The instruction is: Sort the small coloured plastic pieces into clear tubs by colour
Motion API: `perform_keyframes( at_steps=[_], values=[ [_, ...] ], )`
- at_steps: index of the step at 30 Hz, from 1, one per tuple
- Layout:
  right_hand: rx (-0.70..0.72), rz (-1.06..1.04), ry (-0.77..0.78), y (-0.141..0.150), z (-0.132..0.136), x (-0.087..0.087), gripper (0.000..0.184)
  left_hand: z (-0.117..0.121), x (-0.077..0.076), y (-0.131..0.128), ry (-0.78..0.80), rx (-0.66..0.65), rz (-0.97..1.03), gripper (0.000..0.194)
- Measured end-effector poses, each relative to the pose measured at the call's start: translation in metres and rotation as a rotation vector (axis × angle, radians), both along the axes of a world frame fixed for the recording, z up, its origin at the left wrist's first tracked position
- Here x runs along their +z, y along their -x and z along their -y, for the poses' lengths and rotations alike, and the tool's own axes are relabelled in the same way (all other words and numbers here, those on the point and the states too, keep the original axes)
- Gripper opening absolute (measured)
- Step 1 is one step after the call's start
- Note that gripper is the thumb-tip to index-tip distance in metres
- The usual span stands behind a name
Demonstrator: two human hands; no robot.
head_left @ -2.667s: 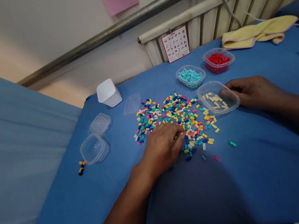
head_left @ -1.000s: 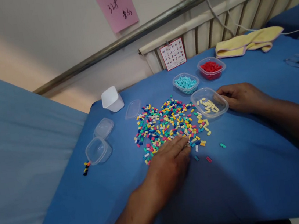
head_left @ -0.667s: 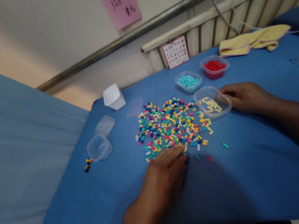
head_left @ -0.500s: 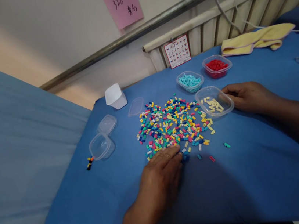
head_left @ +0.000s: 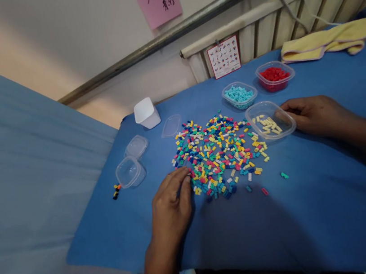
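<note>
Ample bench (head_left: 343, 214) room, lower right. Centre right: my right hand (head_left: 316, 113) grips one clear tub (head_left: 267, 108), mouth up, long axis slanting down-right. My left hand (head_left: 170, 202) meets the bricks (head_left: 222, 161); grip unclear.

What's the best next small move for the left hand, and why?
Probably move the left hand to the loose pale-yellow bricks beside the clear tub the right hand holds: the bricks inside look pale yellow too, and these lie close by.
</note>
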State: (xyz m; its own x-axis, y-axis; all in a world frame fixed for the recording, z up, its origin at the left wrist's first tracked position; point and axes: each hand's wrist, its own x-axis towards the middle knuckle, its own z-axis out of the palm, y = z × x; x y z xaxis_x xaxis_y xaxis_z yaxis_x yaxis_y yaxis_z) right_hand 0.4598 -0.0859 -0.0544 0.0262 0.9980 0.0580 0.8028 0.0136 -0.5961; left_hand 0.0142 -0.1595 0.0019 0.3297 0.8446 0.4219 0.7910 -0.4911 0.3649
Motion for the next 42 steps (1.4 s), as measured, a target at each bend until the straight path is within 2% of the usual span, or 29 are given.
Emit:
perform_keyframes(
  at_steps=[7, 11, 16, 20, 23, 27, 31, 36, 42],
  values=[
    [-0.026, 0.008, 0.007, 0.0, 0.001, -0.001, 0.059, -0.002, -0.029, 0.004, 0.005, 0.02, -0.016, 0.018],
    [-0.036, 0.002, 0.029, 0.002, 0.001, 0.003, 0.066, -0.004, -0.033, 0.003, -0.019, 0.013, -0.032, 0.018],
    [-0.04, 0.007, 0.032, 0.004, 0.003, 0.006, 0.07, 0.002, -0.03, -0.003, -0.034, -0.021, -0.048, 0.023],
    [-0.029, 0.045, 0.025, 0.004, 0.004, 0.006, 0.066, 0.006, -0.028, -0.013, 0.044, -0.225, -0.232, 0.051],
    [-0.027, 0.041, 0.022, 0.003, 0.003, 0.005, 0.062, 0.008, -0.027, -0.019, 0.134, -0.307, -0.316, 0.058],
    [-0.007, 0.034, 0.007, 0.003, 0.003, 0.004, 0.062, 0.013, -0.023, -0.029, 0.046, -0.275, -0.273, 0.043],
    [-0.002, 0.039, -0.002, 0.003, 0.003, 0.004, 0.06, 0.016, -0.017, -0.052, -0.007, -0.269, -0.207, 0.023],
    [0.022, 0.055, -0.011, 0.001, 0.003, 0.002, 0.049, 0.005, -0.012, -0.082, 0.045, -0.25, -0.376, 0.025],
    [0.018, 0.092, -0.028, -0.003, 0.0, -0.002, 0.049, -0.011, 0.002, -0.097, 0.136, -0.267, -0.552, 0.024]
  ],
)
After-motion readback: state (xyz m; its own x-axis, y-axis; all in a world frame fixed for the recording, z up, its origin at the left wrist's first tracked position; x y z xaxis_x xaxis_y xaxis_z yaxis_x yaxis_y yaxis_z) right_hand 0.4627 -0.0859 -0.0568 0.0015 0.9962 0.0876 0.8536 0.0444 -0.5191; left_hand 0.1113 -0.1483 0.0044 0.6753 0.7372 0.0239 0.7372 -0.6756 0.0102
